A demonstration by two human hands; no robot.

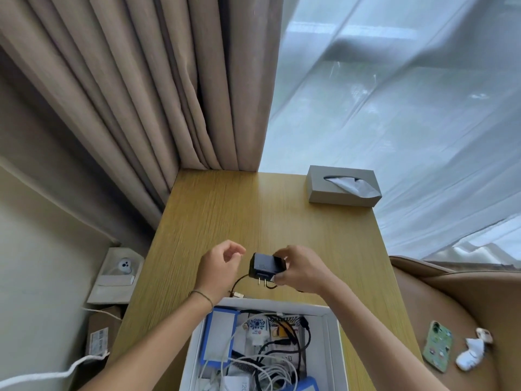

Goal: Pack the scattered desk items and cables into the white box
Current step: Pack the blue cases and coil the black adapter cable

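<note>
Risking a snag: right hand (296,270) pinching black charger (266,266) above desk (253,215) just beyond white box (332,334), left hand (221,259) loosely curled and empty beside it, black cable (239,280) dangling toward box rim.

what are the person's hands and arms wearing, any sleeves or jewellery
Both forearms are bare, with no sleeves in view. The left hand has a thin dark braided band around its wrist. The right hand shows no gloves, rings or watch that can be made out.
</note>
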